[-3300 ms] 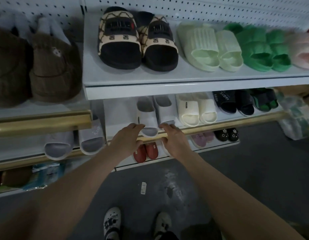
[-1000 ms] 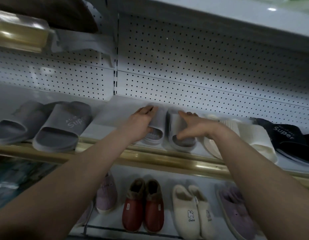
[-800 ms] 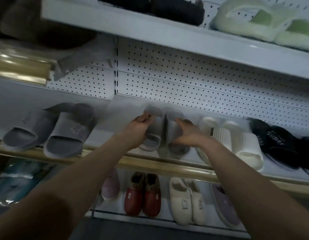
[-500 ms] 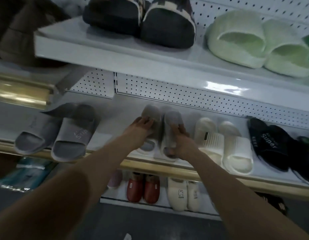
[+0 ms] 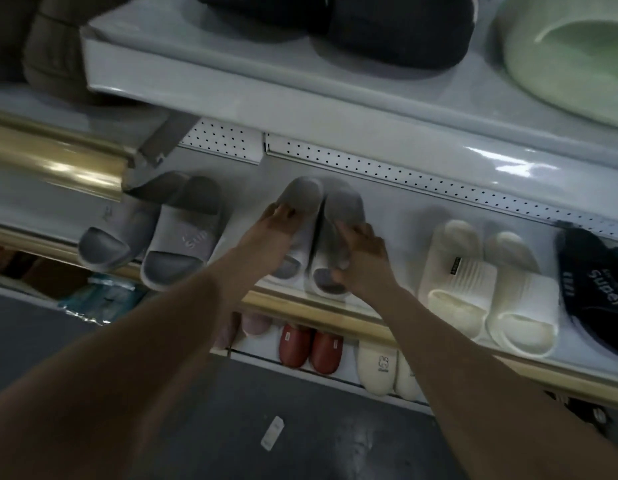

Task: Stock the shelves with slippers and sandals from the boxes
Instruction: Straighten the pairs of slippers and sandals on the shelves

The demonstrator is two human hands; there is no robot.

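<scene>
Slippers first: a pale grey pair sits side by side on the middle shelf point(image 5: 397, 216), toes toward me and resting against the gold rail point(image 5: 300, 306) at the shelf's front edge. My left hand point(image 5: 273, 233) lies over the left grey slipper point(image 5: 302, 197) with the fingers curled down onto its strap; the thumb is hidden, so I read it as a grip from above. My right hand point(image 5: 364, 259) grips the right grey slipper point(image 5: 345, 209) – fingers bent across the strap, thumb tucked at the toe opening. The two slippers touch along their inner sides, and the hands are close together but apart. Out beyond the left hand stands a darker grey pair point(image 5: 183, 237). Out beyond the right hand is a cream ribbed pair point(image 5: 487, 282), then a black slipper point(image 5: 598, 285) lettered "Super". Under my wrists, on the shelf below, I see a red pair point(image 5: 311, 344) and a cream pair with a bunny mark point(image 5: 376, 368). Above the hands, the upper shelf point(image 5: 300, 109) carries black slippers point(image 5: 387, 32) and a pale green one point(image 5: 570, 46) – both cut off by the frame.
</scene>
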